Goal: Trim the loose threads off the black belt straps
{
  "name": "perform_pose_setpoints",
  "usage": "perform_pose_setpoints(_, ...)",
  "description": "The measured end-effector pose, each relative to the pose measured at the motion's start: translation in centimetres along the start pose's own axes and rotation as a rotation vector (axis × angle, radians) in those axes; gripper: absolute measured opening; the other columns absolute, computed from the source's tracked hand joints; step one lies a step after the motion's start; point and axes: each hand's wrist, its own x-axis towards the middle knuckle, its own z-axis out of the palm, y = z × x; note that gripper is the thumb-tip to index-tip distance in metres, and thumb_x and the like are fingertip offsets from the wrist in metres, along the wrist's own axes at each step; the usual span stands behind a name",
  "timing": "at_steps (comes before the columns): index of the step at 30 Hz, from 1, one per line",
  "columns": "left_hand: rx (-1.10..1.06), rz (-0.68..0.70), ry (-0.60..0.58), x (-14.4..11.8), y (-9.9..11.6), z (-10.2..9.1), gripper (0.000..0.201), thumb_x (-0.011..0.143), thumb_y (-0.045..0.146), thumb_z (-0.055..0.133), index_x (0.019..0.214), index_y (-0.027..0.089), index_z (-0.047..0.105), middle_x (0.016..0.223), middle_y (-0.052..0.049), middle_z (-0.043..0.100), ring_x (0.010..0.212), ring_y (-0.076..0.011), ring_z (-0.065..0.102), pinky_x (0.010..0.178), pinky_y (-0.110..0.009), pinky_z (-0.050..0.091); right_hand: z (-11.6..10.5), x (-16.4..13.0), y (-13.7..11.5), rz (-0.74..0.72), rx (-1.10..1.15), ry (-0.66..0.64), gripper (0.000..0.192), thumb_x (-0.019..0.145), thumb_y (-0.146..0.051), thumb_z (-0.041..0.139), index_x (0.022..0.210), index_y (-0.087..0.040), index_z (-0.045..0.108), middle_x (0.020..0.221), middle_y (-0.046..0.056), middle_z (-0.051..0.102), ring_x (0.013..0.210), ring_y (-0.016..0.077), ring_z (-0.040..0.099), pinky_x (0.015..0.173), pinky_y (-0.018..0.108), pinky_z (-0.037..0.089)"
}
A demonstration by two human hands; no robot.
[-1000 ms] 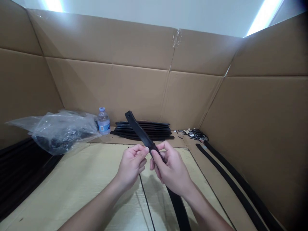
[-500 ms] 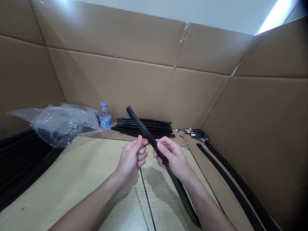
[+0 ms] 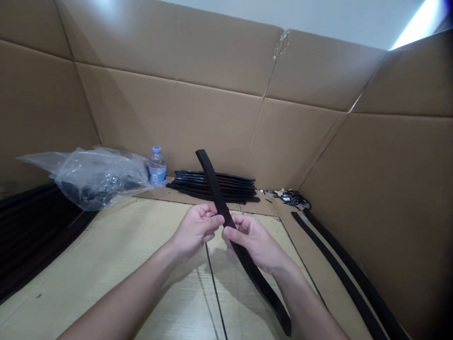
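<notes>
A long, slightly curved black strip (image 3: 247, 264) slants across the middle, its far end raised and its near end toward my right forearm. My right hand (image 3: 247, 236) is closed on it near the middle, thumb on the top face. Just left of that, my left hand (image 3: 198, 226) pinches the same strip, thumb at its edge and fingers partly hidden behind. A thin dark line (image 3: 215, 288) runs down below my left hand; whether it is a cord or a seam I cannot tell.
Behind the strip lies a stack of black strips (image 3: 230, 187). To its left are a water bottle (image 3: 157, 170) and a clear plastic bag (image 3: 102, 174). More dark strips (image 3: 31, 241) lie at left, two long strips (image 3: 339, 264) at right, near tangled black scraps (image 3: 295, 199). Cardboard walls (image 3: 212, 113) surround the table.
The strip has rolled so its flat, matte face shows. My left hand, earlier a fist drawing a thin dark strand beside the strip, has its thumb on the strip.
</notes>
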Motion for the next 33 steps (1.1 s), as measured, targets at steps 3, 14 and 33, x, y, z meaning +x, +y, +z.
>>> perform_pose_setpoints(3, 0.002, -0.032, -0.061, 0.2, -0.1, -0.9, 0.033, 0.063, 0.032, 0.078, 0.076, 0.011, 0.056, 0.052, 0.006, 0.044, 0.039, 0.0001, 0.019, 0.037, -0.017, 0.01, 0.4, 0.1, 0.6, 0.014, 0.053, -0.076, 0.033, 0.079, -0.039, 0.067, 0.096, -0.014, 0.053, 0.06, -0.003, 0.058, 0.046, 0.0077, 0.05, 0.044, 0.02, 0.041)
perform_pose_setpoints(14, 0.002, -0.047, -0.092, 1.5, -2.2, -4.0, 0.031, 0.067, 0.034, 0.075, 0.071, 0.01, 0.056, 0.05, 0.008, 0.038, 0.039, 0.0002, 0.014, 0.037, -0.017, 0.006, 1.4, 0.6, 2.4, 0.256, 0.338, -0.005, 0.034, 0.087, -0.05, 0.051, 0.099, -0.018, 0.048, 0.065, 0.003, 0.064, 0.048, 0.009, 0.051, 0.046, 0.019, 0.036)
perform_pose_setpoints(33, -0.074, -0.247, 0.026, -2.5, -7.0, -5.1, 0.037, 0.068, 0.039, 0.075, 0.068, 0.014, 0.047, 0.047, 0.01, 0.03, 0.04, -0.0009, 0.012, 0.039, -0.019, 0.004, 3.8, -3.0, 5.3, 0.553, 0.981, -0.03, 0.024, 0.083, -0.037, 0.061, 0.086, -0.013, 0.057, 0.066, -0.001, 0.05, 0.053, 0.0073, 0.048, 0.055, 0.02, 0.037)
